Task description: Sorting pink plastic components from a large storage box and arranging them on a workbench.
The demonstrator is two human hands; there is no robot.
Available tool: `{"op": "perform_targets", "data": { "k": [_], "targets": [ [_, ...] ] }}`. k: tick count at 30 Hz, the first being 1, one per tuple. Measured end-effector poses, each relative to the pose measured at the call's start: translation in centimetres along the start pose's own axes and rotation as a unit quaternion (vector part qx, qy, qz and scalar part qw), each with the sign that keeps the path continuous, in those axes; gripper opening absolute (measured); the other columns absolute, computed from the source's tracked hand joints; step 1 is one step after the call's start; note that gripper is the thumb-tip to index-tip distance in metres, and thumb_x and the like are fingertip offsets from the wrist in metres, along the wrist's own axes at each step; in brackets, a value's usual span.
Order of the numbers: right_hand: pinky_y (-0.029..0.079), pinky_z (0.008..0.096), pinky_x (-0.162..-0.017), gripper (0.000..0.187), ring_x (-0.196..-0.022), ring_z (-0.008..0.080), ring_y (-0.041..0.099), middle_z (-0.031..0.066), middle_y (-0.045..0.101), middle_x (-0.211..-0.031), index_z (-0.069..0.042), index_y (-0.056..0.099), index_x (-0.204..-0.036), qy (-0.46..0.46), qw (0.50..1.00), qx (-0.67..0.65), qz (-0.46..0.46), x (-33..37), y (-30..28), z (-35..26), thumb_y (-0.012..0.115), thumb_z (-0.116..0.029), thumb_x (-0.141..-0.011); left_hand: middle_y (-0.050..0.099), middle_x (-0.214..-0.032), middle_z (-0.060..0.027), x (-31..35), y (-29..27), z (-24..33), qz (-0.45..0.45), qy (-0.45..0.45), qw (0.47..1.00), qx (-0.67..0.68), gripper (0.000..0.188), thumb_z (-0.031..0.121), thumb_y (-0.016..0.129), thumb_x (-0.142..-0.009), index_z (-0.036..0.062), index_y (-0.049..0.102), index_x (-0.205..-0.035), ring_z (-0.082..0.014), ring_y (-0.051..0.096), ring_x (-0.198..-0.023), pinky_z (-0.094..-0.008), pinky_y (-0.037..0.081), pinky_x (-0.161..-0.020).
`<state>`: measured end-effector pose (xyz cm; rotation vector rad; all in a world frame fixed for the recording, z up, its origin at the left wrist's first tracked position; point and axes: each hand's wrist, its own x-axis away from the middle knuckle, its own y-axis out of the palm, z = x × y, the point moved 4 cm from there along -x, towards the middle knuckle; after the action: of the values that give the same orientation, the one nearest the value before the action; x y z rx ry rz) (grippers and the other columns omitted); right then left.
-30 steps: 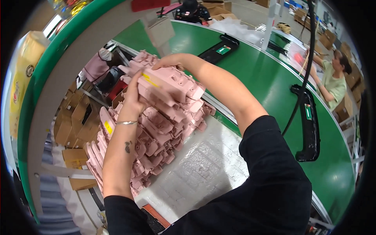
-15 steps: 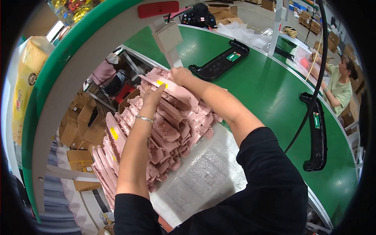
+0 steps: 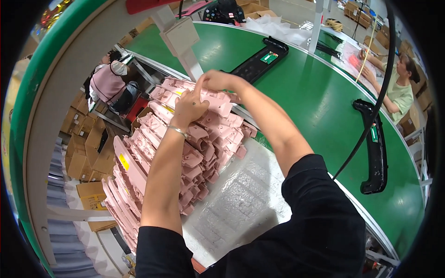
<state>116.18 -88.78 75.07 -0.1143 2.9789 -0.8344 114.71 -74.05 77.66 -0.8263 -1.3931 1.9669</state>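
Bright light, glare on green worktop (image 3: 320, 120)

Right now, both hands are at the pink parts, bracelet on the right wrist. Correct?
No: the head view shows the bracelet on the wrist of the left hand, not that of the right hand. Both hands are at the pink parts.

Pale pink plastic parts (image 3: 193, 159), some bearing yellow stickers (image 3: 123, 161), lean tightly packed together, seemingly on a shiny white surface (image 3: 232, 199).
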Motion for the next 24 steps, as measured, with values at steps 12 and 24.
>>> {"op": "perform_targets", "data": {
  "k": [12,24],
  "targets": [
    [0.043,0.0289,-0.08,0.037,-0.089,0.0152,0.054,0.0079,0.062,-0.097,-0.002,0.059,-0.106,0.089,0.974,-0.182,0.1,7.5,1.8,6.0,0.048,-0.033,-0.087,0.041,-0.128,-0.0214,-1.1,1.2,1.7,0.024,0.071,0.994,-0.08,0.05,0.029,0.05,-0.073,0.0231,0.046,-0.122,-0.041,0.045,-0.112,-0.0572,0.035,-0.086],
    [0.044,0.0356,-0.085,0.057,-0.103,0.0254,0.054,0.0103,0.057,-0.108,-0.01,0.046,-0.123,0.05,0.985,0.147,0.077,7.7,-2.7,11.6,0.067,-0.015,-0.069,0.029,-0.141,-0.0125,-0.9,0.7,1.5,-0.143,0.001,0.986,-0.085,0.044,0.03,0.044,-0.078,0.0275,0.046,-0.122,-0.0364,0.041,-0.12,-0.0597,0.026,-0.092]
  ]
}}
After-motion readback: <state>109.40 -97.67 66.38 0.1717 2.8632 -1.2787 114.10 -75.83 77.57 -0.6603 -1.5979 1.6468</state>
